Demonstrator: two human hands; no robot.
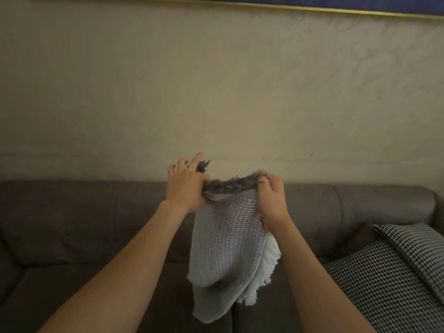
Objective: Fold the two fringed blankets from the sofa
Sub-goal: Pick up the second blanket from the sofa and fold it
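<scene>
The fringed blanket (228,239) hangs in the air in front of the sofa (96,212), held up by its top edge so that its own weight pulls the cloth straight and the layers can be lined up; it looks already doubled at least once, since several layers hang together and two kinds of fringe show. It is a light grey weave with fine darker stripes, a tuft of dark grey fringe bunched along the held top edge and white fringe down the lower right side. Its bottom end dangles just above the seat's front edge, over the seam between two cushions. The left hand (185,186) pinches one top corner between thumb and palm, with the fingers spread loosely upward. The right hand (271,198) is curled into a closed fist around the other top corner. The hands sit near each other, probably to bring the corners together for the next fold. At the sofa's right end lean two houndstooth cushions (384,272). The second blanket is not in view.
</scene>
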